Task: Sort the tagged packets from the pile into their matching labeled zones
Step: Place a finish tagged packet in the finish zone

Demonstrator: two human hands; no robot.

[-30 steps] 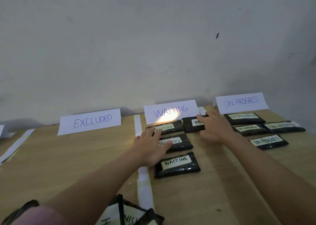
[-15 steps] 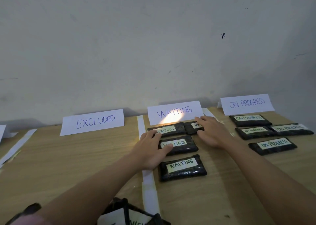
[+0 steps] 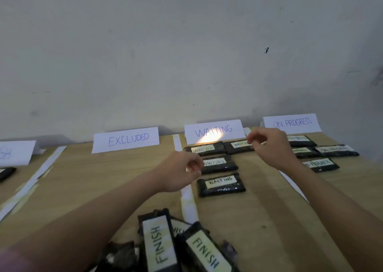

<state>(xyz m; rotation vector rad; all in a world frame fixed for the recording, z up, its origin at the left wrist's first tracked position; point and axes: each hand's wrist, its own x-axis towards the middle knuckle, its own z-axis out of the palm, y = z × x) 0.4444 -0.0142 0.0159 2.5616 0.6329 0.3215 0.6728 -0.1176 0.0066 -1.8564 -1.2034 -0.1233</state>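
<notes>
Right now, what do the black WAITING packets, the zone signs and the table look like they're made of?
WAITING packets: seemingly thin glossy plastic film, since the black surface crinkles and catches highlights; the tags look like matte paper or tape.
Zone signs, such as the EXCLUDED sign: plain white paper, handwritten, matte.
Table: pale wood or wood-look laminate; faint grain shows, but which one is unclear.

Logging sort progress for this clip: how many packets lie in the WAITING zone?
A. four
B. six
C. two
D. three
A: four WAITING-tagged packets lie below the WAITING sign, two at the back, one mid, one nearest.
</notes>
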